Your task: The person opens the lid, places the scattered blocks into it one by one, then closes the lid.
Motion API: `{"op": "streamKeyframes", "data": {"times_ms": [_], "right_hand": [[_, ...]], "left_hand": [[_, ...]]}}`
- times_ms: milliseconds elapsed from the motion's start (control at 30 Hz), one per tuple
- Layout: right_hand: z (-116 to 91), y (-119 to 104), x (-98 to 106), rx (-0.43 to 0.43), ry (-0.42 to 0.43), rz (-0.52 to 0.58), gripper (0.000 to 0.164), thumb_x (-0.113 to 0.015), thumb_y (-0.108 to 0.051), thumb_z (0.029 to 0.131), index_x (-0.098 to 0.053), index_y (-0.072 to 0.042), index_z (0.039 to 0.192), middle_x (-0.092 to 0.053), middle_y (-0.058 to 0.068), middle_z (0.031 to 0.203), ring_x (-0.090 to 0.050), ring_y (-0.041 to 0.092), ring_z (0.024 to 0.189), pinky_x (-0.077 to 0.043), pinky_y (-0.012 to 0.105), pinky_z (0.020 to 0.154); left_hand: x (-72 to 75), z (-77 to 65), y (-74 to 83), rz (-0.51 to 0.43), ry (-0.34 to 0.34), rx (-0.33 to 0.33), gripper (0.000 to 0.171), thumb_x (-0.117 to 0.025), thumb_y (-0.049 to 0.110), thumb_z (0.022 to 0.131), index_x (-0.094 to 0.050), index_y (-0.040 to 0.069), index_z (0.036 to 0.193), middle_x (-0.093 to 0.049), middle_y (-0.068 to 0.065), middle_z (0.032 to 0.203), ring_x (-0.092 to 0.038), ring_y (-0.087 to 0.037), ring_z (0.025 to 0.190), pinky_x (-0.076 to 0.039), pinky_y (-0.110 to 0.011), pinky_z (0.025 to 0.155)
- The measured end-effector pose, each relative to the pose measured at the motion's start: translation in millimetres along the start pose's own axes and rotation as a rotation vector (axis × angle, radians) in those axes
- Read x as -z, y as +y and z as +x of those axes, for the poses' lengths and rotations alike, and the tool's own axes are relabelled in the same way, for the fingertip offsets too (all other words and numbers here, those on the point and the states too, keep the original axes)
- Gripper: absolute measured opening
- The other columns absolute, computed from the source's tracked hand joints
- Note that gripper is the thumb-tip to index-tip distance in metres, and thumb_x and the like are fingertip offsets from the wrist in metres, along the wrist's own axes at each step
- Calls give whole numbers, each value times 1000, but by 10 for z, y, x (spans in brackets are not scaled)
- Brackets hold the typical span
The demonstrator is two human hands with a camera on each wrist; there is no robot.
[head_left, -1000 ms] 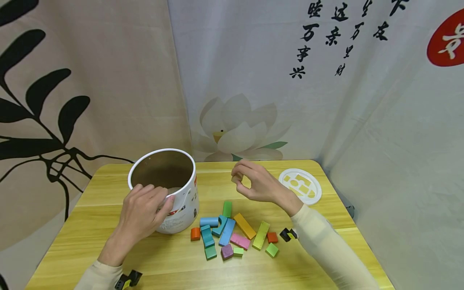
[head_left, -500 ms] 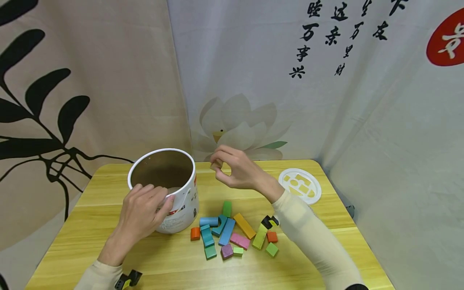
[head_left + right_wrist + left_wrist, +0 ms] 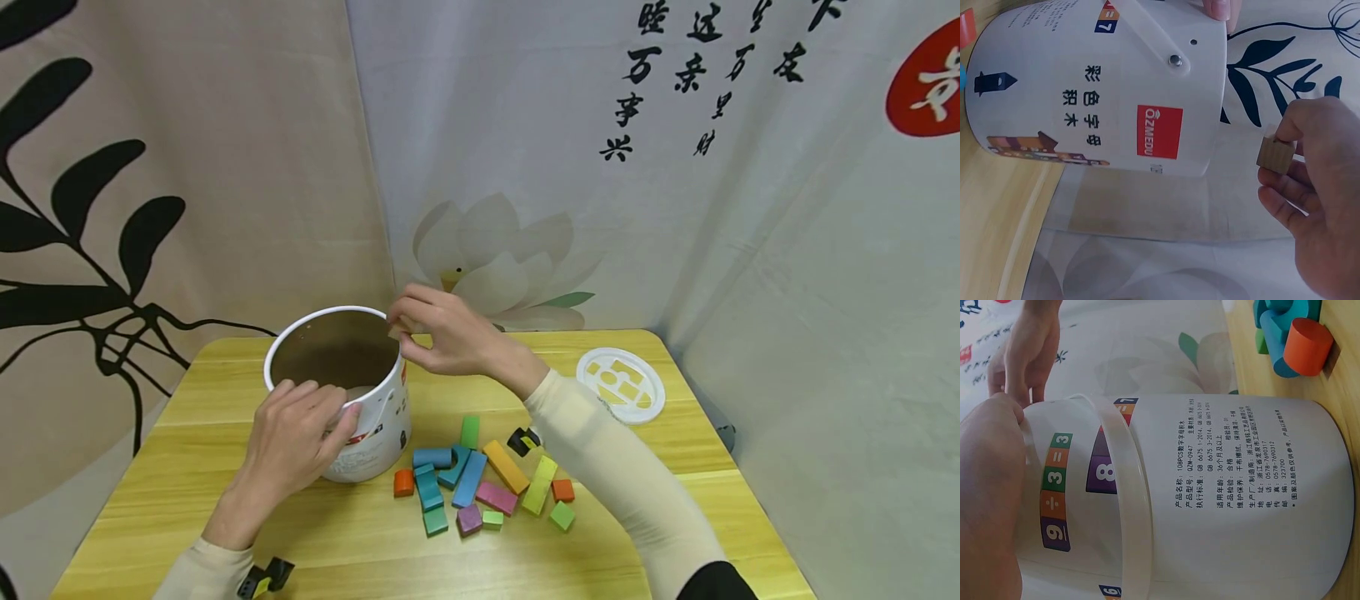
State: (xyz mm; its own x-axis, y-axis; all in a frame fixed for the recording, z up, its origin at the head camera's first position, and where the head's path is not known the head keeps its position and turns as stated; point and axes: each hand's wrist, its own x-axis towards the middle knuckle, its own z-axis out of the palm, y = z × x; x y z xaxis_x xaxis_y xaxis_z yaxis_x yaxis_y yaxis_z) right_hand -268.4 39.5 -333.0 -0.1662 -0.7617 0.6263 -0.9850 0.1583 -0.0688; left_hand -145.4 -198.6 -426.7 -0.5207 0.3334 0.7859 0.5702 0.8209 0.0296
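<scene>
A white printed bucket (image 3: pixel 378 433) with a thin carrying handle (image 3: pixel 1125 487) stands on the left part of the table. My left hand (image 3: pixel 300 433) grips its near rim, thumb outside. Between the thumb and fingers of my right hand (image 3: pixel 450 333) is a small plain wooden block (image 3: pixel 1277 155), pinched just beside the bucket's right rim. In the right wrist view the block is apart from the bucket, level with its mouth. The bucket's brown inside (image 3: pixel 337 350) shows in the head view, but its bottom is hidden.
Several coloured wooden blocks (image 3: pixel 470 479) lie loosely on the table (image 3: pixel 360 542) to the right of the bucket, with an orange cylinder (image 3: pixel 403 483) nearest it. A white oval lid with cut-out shapes (image 3: pixel 641 404) lies at the back right. Printed curtains hang behind.
My right hand has moved left with the wooden block, from above the middle of the table to the bucket's right rim. The left hand has stayed on the near rim.
</scene>
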Motion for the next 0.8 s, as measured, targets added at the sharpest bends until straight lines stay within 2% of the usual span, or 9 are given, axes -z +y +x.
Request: {"op": "streamKeyframes", "data": {"times_ms": [233,500,633,800], "right_hand": [[160,-19,-108,-24,-82,-3,21,-64,-10,88,-71,-4,108,-61,0,98,-52,7,82,-46,20,75],[306,-48,-222,-62,-170,-4,23,-64,-11,89,-69,-5,110,-60,0,98,-52,10,85,-45,20,74],[368,-71,-293,-72,-229,-23,22,-64,-13,91,-70,-7,111,-62,0,101,-54,10,88,-46,19,79],[416,-110,-339,-71,-263,-58,24,-66,-15,94,-71,-8,116,-64,2,112,-57,12,99,-48,21,90]], "left_hand": [[9,10,4,-1,12,-9,35,-49,34,97,-47,16,66,-47,7,54,-36,-13,51,-24,-32,54],[11,-3,-7,2,5,-5,36,-48,34,97,-48,16,67,-50,7,55,-37,-13,51,-25,-32,54],[7,-11,-8,0,2,-5,37,-47,36,99,-49,16,68,-52,6,57,-38,-14,52,-25,-31,55],[6,-4,-5,-5,5,-11,36,-47,35,99,-48,16,68,-50,7,56,-38,-14,52,-25,-32,55]]}}
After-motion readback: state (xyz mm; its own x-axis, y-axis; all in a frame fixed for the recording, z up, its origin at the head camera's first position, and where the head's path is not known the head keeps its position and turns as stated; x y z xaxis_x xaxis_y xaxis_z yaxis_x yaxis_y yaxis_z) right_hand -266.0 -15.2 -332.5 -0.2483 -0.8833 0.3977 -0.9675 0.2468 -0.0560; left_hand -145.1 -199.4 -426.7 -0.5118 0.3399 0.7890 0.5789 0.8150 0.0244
